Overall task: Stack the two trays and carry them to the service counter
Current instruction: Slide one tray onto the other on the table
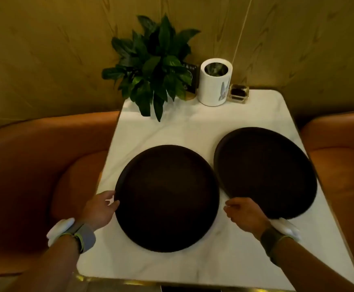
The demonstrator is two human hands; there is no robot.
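Observation:
Two round dark trays lie side by side on a white marble table [193, 127]. The left tray [167, 197] is nearer to me; the right tray [266, 171] sits slightly farther back, and their rims nearly touch. My left hand [102, 207] is at the left tray's left rim, thumb and fingers pinching its edge. My right hand [243, 213] hovers in the gap between the trays, over the right tray's near-left rim, with fingers loosely curled and nothing in them. Both wrists wear bands.
At the table's far edge stand a leafy green plant [153, 66], a white cylindrical holder [215, 83] and a small clear box [238, 93]. Orange upholstered seats flank the table on the left [34, 175] and right [340, 165]. A wood-panelled wall is behind.

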